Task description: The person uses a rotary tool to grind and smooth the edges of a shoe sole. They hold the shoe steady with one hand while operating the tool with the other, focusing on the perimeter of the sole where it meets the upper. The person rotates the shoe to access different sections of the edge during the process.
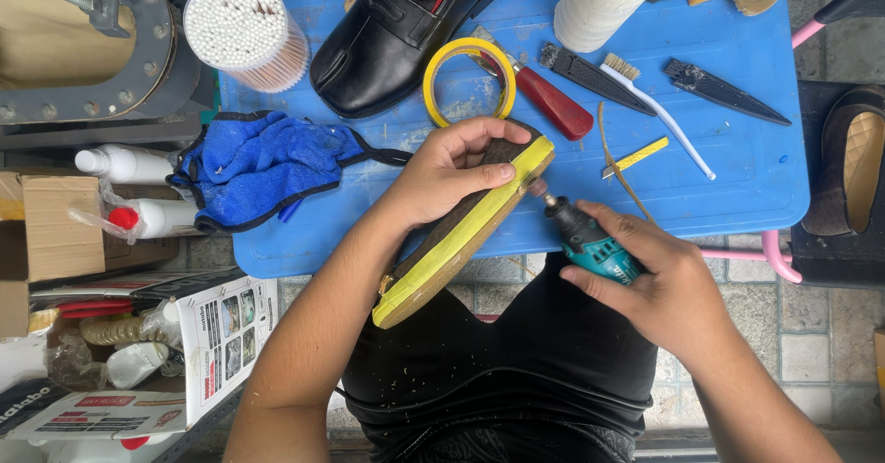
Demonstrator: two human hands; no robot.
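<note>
Frame centre: left hand clamped on yellow-taped shoe sole, tilted over blue worktop edge; right hand closed around teal rotary tool, bit at sole edge, grinding apparently underway; steadiness needed.

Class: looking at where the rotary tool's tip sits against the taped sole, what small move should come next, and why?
Probably ease the rotary tool in the right hand along the sole edge: its tip meets the edge near the toe, while the left hand grips the sole.
</note>
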